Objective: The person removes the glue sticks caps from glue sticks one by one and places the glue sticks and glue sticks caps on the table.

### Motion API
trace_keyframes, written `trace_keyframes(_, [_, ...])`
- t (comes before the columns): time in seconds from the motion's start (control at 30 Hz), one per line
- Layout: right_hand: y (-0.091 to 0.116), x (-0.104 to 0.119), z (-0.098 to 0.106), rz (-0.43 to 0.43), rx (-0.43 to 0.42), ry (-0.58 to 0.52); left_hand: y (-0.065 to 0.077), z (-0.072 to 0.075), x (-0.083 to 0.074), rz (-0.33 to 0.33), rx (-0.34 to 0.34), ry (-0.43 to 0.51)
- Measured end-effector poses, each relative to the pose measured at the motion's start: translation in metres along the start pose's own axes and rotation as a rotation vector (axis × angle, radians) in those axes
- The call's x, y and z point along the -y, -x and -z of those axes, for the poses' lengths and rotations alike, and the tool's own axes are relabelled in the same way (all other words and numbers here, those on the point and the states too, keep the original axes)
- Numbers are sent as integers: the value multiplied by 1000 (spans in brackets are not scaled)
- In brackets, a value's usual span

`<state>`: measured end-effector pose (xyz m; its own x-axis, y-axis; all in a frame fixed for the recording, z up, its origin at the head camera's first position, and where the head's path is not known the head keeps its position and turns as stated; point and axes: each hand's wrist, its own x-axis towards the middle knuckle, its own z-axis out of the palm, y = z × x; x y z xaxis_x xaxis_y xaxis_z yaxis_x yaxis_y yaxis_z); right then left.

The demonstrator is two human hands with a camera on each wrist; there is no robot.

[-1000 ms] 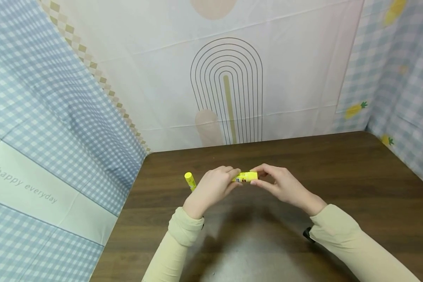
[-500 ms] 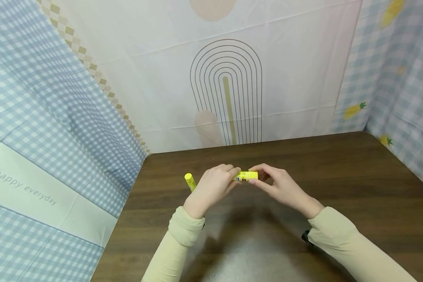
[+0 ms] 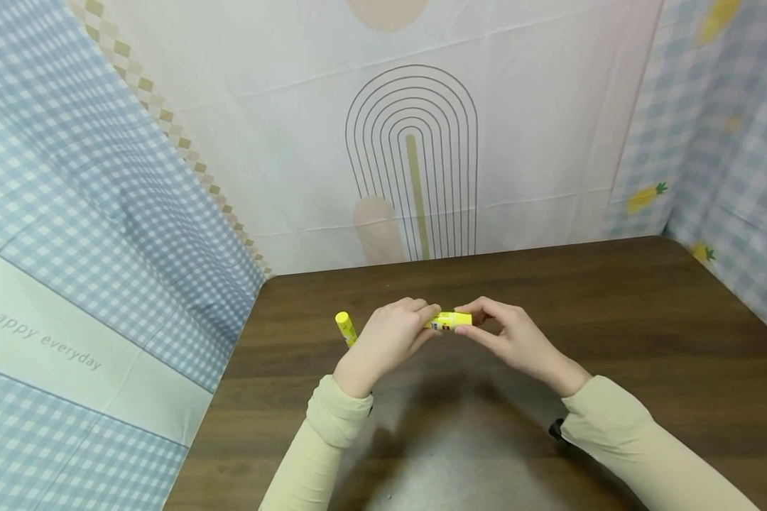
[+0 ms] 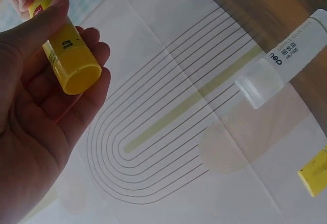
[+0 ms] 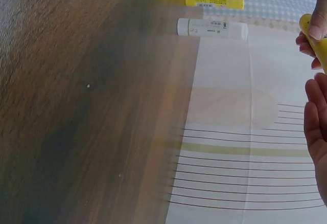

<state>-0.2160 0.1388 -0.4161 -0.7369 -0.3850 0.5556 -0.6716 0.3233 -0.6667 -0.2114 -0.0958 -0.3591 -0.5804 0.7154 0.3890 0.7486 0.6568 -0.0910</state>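
Both hands hold one yellow glue stick (image 3: 446, 321) lengthwise between them, raised over the table. My left hand (image 3: 386, 333) grips its left part, with the fingers curled over it. The thumb and fingertips of my right hand (image 3: 514, 333) pinch its right end. In the left wrist view the held stick's round yellow bottom (image 4: 83, 80) faces the camera, beside the palm. A second yellow glue stick (image 3: 344, 326) stands upright left of my left hand, partly hidden by it. A white glue stick (image 5: 212, 28) stands near that one and is hidden in the head view.
The dark wooden table (image 3: 613, 319) runs back to a white printed cloth (image 3: 530, 142). A blue checked cloth (image 3: 160, 262) hangs along the left side, and another checked cloth (image 3: 729, 199) along the right.
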Motion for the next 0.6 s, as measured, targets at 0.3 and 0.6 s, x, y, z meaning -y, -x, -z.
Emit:
trace_keyframes(0.3, [4, -3, 1, 109, -35, 28, -1, -1, -1, -10, 12, 7])
trace_keyframes(0.6, [7, -2, 5, -67, -17, 38, -3, 0, -4, -2, 17, -17])
